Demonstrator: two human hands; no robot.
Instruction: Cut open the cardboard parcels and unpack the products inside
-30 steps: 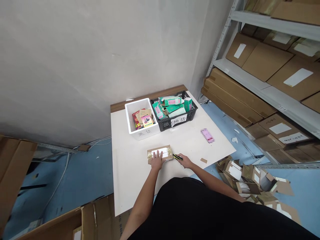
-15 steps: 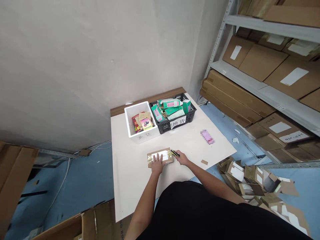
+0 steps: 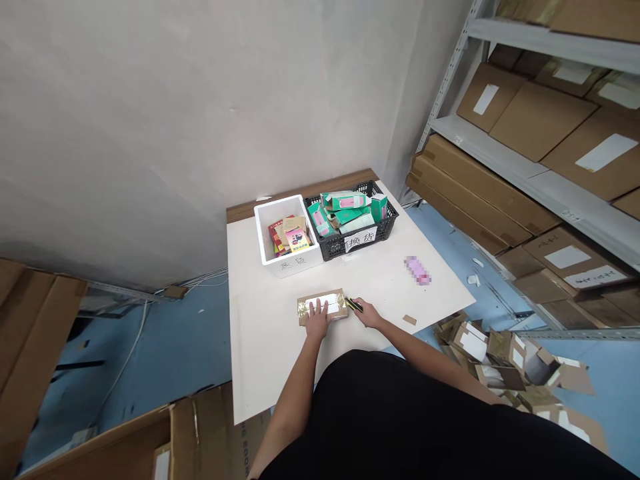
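A small taped cardboard box (image 3: 303,311) with a white label lies flat on the white table (image 3: 265,347). My left hand (image 3: 317,321) rests on its top and near edge, the fingers spread out. At the box's right end, my right hand (image 3: 369,313) is closed around a black and yellow utility knife (image 3: 355,305). The knife's tip points at that end; whether the blade touches the cardboard is too small to tell. A scrap of brown cardboard (image 3: 410,320) lies to the right of my right hand.
Behind the box stand a white foam bin (image 3: 295,265) of small packets and a black crate (image 3: 360,245) of green boxes. A blurred pink item (image 3: 417,270) lies at the table's right. Shelves (image 3: 525,173) with cartons rise on the right, above discarded boxes (image 3: 475,343) on the floor.
The camera view has shifted slightly. The left hand stays on the box, and the knife in my right hand remains at the box's right end, tilted a little differently.
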